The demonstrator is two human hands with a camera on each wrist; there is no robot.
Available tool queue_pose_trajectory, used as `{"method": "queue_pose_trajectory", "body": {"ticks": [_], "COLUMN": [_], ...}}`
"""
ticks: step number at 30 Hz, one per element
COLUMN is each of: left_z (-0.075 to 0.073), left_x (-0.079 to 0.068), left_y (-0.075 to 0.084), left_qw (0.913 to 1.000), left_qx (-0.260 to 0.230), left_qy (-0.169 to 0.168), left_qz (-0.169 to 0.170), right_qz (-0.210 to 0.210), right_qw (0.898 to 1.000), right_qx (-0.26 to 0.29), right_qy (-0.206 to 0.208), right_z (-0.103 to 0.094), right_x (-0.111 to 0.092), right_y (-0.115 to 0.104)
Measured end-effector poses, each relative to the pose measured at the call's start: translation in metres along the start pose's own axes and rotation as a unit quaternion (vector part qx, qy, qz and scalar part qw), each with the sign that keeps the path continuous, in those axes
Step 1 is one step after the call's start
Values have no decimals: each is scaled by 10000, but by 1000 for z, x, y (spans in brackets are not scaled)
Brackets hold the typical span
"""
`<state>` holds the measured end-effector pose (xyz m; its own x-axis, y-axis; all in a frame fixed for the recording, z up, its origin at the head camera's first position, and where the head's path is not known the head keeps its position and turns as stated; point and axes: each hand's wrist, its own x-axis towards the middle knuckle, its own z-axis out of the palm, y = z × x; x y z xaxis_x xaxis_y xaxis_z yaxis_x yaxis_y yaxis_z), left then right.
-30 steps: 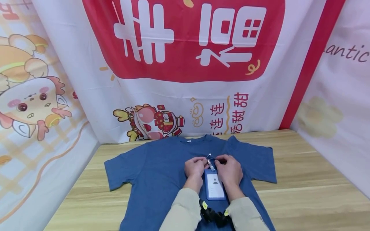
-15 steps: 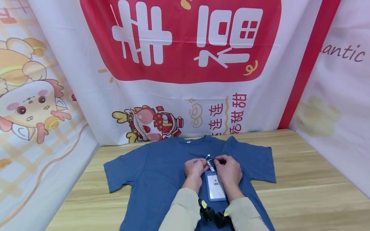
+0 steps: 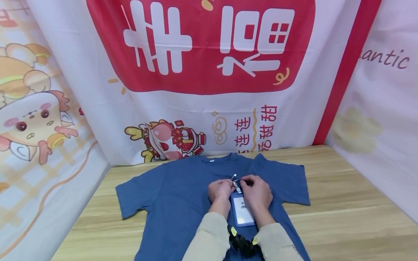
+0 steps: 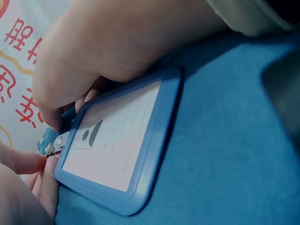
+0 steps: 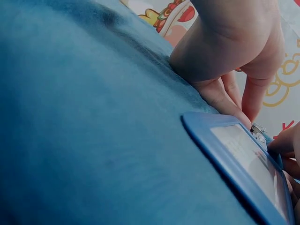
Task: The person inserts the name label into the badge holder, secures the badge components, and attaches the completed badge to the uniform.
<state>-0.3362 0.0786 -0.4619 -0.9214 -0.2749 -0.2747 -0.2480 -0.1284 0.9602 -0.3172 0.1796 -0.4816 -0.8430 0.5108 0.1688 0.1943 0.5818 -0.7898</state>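
A blue-framed badge holder (image 3: pixel 242 210) with a white card lies on the chest of a spread blue T-shirt (image 3: pixel 183 203). Its metal clip (image 3: pixel 236 186) points toward the collar, the lever standing up at the far end. My left hand (image 3: pixel 221 190) pinches this clip between thumb and index finger, as the left wrist view shows close up. Just right of the clip, my right hand (image 3: pixel 257 193) has curled fingers pinching a bit of shirt cloth. Bunched cloth (image 4: pixel 44 143) shows right at the clip's mouth. The right fingertips are partly hidden in the right wrist view.
The shirt covers the middle of a light wooden table (image 3: pixel 336 203), its collar near the back edge. A printed white and red cloth (image 3: pixel 209 83) hangs behind, with more cloth on both sides. A black scrunchie-like band (image 3: pixel 243 246) shows between the sleeves.
The clip and its raised lever have tilted slightly to the left. Both hands stay almost in place, and the whole head view has shifted a little.
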Motion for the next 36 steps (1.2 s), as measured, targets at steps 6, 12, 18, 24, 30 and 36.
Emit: {"method": "queue_pose_trajectory", "body": {"ticks": [6,12,18,24,30,36], "left_z": [-1,1,-2,-1,2,2], "left_x": [4,7,5,8,11,9], "left_y": [-2,0,2,5,5,1], "left_qw": [9998,9995,9994,9996,9995,9992], "left_qx": [72,-11,-39,28,78,172], "left_qy": [-160,-294,-309,-239,-176,-64], "left_qz": [-50,-148,-167,-137,-238,-341], "right_qz": [-2,69,71,76,138,205], "right_qw": [10000,9998,9996,9994,9993,9990], "right_qx": [0,-61,-78,-14,41,49], "right_qy": [-86,-183,-280,-341,-348,-386], "right_z": [-2,-4,-4,-4,-7,-8], "right_x": [0,3,3,6,9,5], "right_y": [-1,-1,-3,-6,-8,-6]}}
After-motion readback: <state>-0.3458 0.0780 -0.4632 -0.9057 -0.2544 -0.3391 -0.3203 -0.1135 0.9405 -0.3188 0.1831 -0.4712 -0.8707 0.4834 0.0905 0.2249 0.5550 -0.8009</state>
